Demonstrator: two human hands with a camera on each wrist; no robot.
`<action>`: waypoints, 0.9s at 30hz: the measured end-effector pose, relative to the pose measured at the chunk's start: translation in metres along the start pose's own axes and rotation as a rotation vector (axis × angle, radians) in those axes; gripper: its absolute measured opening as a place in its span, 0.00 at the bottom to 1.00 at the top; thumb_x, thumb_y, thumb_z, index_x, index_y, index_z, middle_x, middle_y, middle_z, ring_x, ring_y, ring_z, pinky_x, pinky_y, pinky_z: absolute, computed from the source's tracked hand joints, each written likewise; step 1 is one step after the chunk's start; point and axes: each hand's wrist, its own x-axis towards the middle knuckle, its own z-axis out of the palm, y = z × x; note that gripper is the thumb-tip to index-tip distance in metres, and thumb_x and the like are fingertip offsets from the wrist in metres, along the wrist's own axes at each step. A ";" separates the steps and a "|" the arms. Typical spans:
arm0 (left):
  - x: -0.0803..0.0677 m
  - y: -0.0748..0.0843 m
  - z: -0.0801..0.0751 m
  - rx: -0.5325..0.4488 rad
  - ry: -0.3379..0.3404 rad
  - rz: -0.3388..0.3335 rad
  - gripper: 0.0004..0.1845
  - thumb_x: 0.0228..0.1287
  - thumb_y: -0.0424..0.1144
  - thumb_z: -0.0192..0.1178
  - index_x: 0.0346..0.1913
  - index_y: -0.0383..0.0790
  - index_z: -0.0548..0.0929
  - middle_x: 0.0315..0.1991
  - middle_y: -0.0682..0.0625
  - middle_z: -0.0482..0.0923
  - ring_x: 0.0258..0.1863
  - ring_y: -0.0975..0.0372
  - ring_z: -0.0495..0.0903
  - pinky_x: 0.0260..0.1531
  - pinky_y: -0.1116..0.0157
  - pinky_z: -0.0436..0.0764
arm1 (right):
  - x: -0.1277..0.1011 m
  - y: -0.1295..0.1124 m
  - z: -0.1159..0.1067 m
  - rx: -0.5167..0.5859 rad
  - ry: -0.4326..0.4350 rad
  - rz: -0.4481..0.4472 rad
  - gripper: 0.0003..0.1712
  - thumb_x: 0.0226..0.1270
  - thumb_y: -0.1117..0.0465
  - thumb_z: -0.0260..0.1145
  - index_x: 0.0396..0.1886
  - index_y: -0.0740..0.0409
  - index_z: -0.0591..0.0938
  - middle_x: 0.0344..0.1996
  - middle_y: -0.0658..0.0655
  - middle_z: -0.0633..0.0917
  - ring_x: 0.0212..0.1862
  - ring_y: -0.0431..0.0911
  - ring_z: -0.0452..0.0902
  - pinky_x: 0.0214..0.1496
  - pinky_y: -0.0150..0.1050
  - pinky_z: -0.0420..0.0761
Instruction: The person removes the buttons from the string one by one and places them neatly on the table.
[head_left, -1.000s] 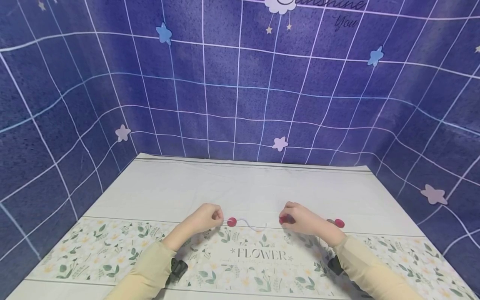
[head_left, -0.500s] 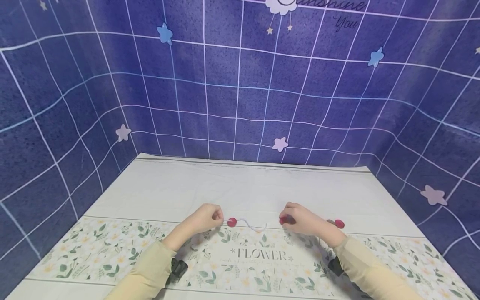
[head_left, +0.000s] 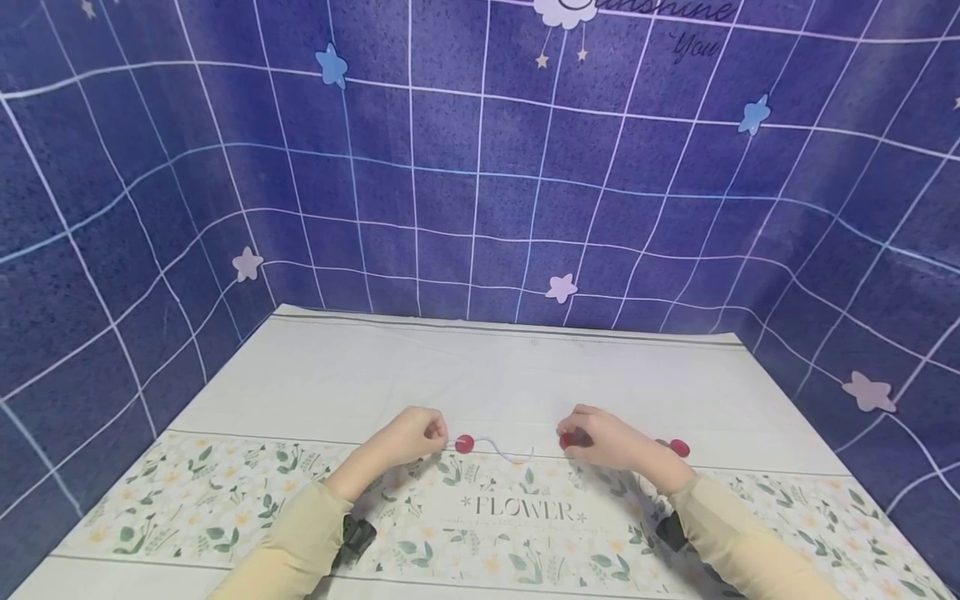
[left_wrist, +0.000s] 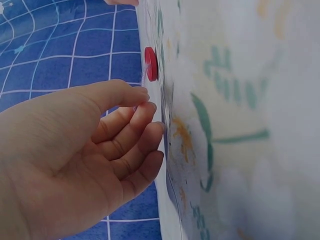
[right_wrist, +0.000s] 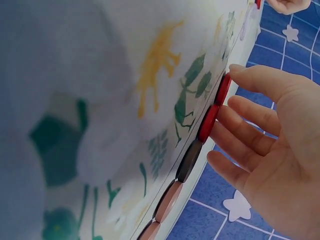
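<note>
My left hand curled, fingertips pinching end of white string beside red button. My right hand fingers relaxed, tips touching red buttons in row on tablecloth. String lies between hands. Blue grid backdrop beyond tablecloth.
</note>
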 end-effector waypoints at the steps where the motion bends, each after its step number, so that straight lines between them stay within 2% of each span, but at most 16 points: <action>1: 0.000 0.000 0.000 -0.002 0.001 0.001 0.03 0.56 0.34 0.61 0.28 0.43 0.78 0.21 0.56 0.73 0.22 0.66 0.71 0.29 0.69 0.73 | 0.000 -0.001 -0.001 0.002 0.001 -0.002 0.17 0.56 0.62 0.67 0.46 0.64 0.81 0.34 0.53 0.80 0.35 0.43 0.76 0.42 0.37 0.78; 10: 0.000 0.001 -0.001 -0.008 0.003 0.003 0.03 0.56 0.33 0.61 0.28 0.43 0.77 0.20 0.56 0.72 0.21 0.66 0.70 0.28 0.70 0.73 | 0.003 -0.003 -0.003 -0.013 0.017 -0.006 0.18 0.58 0.59 0.68 0.47 0.64 0.81 0.37 0.54 0.82 0.41 0.47 0.80 0.48 0.43 0.79; 21: -0.001 0.001 -0.001 -0.007 -0.003 -0.006 0.03 0.56 0.34 0.61 0.28 0.43 0.78 0.21 0.56 0.73 0.22 0.66 0.71 0.30 0.69 0.74 | 0.015 -0.010 -0.001 0.006 0.063 -0.089 0.14 0.59 0.62 0.66 0.44 0.64 0.82 0.37 0.56 0.83 0.38 0.47 0.80 0.44 0.38 0.80; 27: -0.002 0.002 -0.002 -0.012 0.000 -0.006 0.03 0.56 0.34 0.61 0.28 0.43 0.78 0.21 0.56 0.73 0.22 0.66 0.71 0.30 0.69 0.74 | 0.022 -0.017 0.000 0.000 0.071 -0.105 0.14 0.59 0.62 0.66 0.43 0.65 0.82 0.38 0.57 0.83 0.41 0.48 0.80 0.47 0.40 0.80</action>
